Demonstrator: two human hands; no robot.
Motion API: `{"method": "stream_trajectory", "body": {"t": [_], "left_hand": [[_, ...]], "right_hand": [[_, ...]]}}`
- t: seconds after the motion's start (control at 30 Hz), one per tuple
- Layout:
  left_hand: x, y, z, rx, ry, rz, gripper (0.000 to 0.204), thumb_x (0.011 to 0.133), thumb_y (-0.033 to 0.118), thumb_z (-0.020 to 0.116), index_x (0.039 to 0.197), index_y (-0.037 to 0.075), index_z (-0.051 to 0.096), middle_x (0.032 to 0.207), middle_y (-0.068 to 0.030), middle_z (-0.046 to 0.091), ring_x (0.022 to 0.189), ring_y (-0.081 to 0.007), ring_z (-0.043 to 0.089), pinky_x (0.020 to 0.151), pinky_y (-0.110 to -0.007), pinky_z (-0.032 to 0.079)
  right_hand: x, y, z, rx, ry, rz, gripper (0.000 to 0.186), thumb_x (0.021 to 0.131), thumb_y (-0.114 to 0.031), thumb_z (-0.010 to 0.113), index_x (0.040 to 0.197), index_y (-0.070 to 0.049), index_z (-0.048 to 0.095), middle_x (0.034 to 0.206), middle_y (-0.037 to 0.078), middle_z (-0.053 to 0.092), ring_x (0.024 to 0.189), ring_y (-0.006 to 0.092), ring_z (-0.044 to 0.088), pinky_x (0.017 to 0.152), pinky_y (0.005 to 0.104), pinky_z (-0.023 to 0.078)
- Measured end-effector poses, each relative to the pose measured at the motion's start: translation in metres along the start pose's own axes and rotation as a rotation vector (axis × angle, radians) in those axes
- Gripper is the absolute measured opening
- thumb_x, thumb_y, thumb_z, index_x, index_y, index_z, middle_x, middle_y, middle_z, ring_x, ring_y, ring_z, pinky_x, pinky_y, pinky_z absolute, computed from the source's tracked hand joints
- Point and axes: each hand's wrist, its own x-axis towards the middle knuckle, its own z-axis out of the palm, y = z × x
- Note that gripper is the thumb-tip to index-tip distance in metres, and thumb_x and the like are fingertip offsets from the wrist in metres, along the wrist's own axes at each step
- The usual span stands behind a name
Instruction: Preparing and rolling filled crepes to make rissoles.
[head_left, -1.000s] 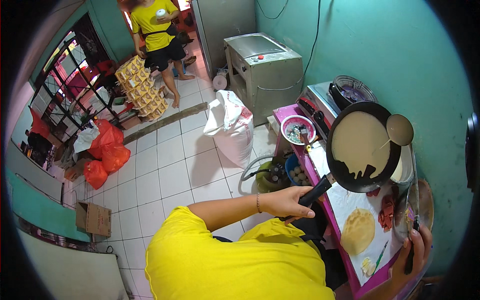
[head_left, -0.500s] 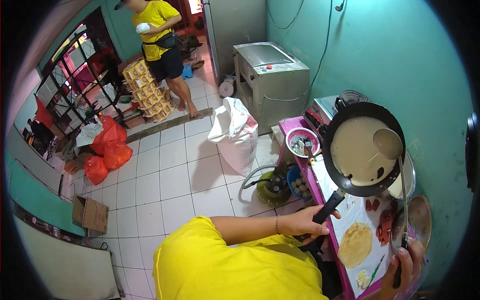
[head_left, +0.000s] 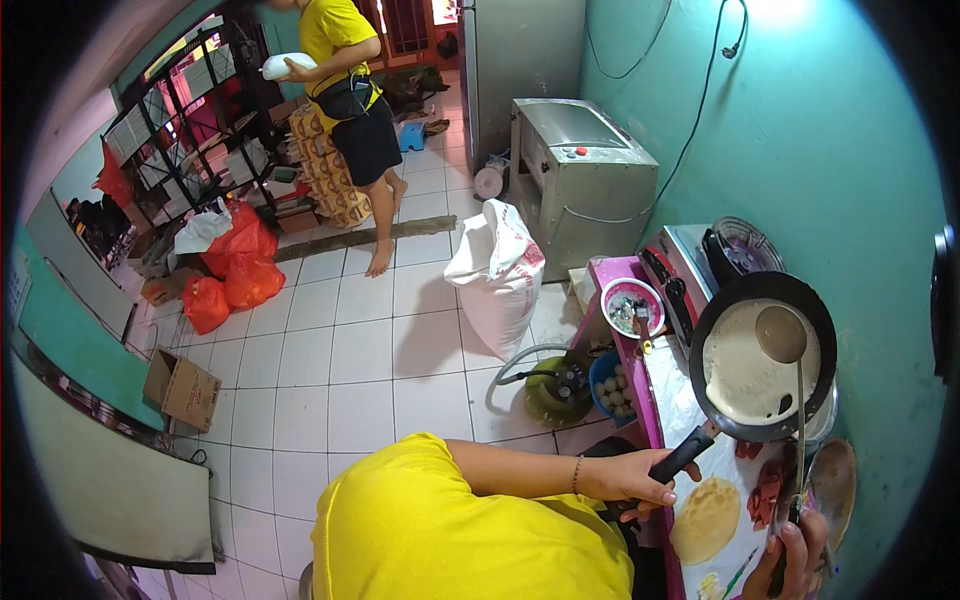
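Note:
A black frying pan (head_left: pixel 765 286) is tilted up above the table at my right, its handle closed in my left hand (head_left: pixel 640 478). Pale batter (head_left: pixel 735 372) coats the pan's inside, with a small dark gap near its lower right. My right hand (head_left: pixel 795 548) grips the dark handle of a metal ladle (head_left: pixel 781 334), whose bowl is over the batter. Whether the bowl touches the batter, I cannot tell. Below the pan, a thin cooked pancake (head_left: pixel 707 521) lies on the white tabletop (head_left: pixel 672 388), beside several red strips (head_left: pixel 767 492) of what looks like sausage.
A pink-rimmed bowl (head_left: pixel 611 290) with a brush stands at the table's far end. Below are a green gas cylinder (head_left: pixel 556 396) and a blue basket (head_left: pixel 600 367) of round pale items. A white sack (head_left: pixel 497 300), a metal machine (head_left: pixel 590 205) and a person (head_left: pixel 345 90) carrying a white bundle are farther off.
The pan has shifted right and lower in the view, and the batter covers more of its inside. The person at the back has stepped nearer. The whole view has shifted slightly.

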Motion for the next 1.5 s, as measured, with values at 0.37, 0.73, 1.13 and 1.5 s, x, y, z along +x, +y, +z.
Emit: {"method": "stream_trajectory", "body": {"t": [0.37, 0.73, 1.13, 1.5], "left_hand": [[-0.025, 0.039, -0.019, 0.315, 0.168, -0.140, 0.056, 0.096, 0.016, 0.071, 0.144, 0.005, 0.044, 0.081, -0.0025, 0.055, 0.054, -0.0118, 0.058, 0.047, -0.027, 0.048], [-0.023, 0.082, -0.020, 0.418, 0.173, -0.307, 0.047, 0.097, 0.022, 0.068, 0.134, -0.002, 0.051, 0.071, -0.0034, 0.055, 0.047, -0.0115, 0.055, 0.043, -0.024, 0.046], [-0.023, 0.078, -0.022, -0.221, 0.511, 0.068, 0.032, 0.104, 0.017, 0.053, 0.131, -0.001, 0.051, 0.073, -0.0009, 0.052, 0.045, -0.0129, 0.051, 0.040, -0.024, 0.042], [-0.007, 0.063, -0.046, -0.280, 0.485, 0.204, 0.026, 0.104, 0.011, 0.047, 0.127, 0.002, 0.051, 0.070, -0.0023, 0.048, 0.048, -0.0154, 0.050, 0.044, -0.026, 0.045]], "right_hand": [[-0.003, 0.007, 0.009, 0.020, 0.016, 0.122, 0.022, 0.089, -0.021, 0.077, 0.105, -0.008, 0.070, 0.107, 0.019, 0.070, 0.095, 0.0362, 0.067, 0.085, 0.0447, 0.052], [-0.020, 0.007, 0.003, 0.006, 0.032, 0.210, 0.024, 0.082, -0.014, 0.081, 0.103, -0.008, 0.072, 0.101, 0.015, 0.069, 0.092, 0.0331, 0.067, 0.082, 0.0405, 0.052], [-0.043, 0.079, 0.069, 0.711, 0.382, 0.862, 0.020, 0.099, -0.021, 0.071, 0.112, -0.006, 0.070, 0.094, 0.005, 0.074, 0.070, 0.0058, 0.058, 0.060, 0.0207, 0.042], [-0.068, 0.118, 0.092, 0.582, 0.623, 1.198, 0.024, 0.100, -0.025, 0.071, 0.114, -0.006, 0.069, 0.097, 0.004, 0.074, 0.077, 0.0070, 0.064, 0.067, 0.0197, 0.049]]}}
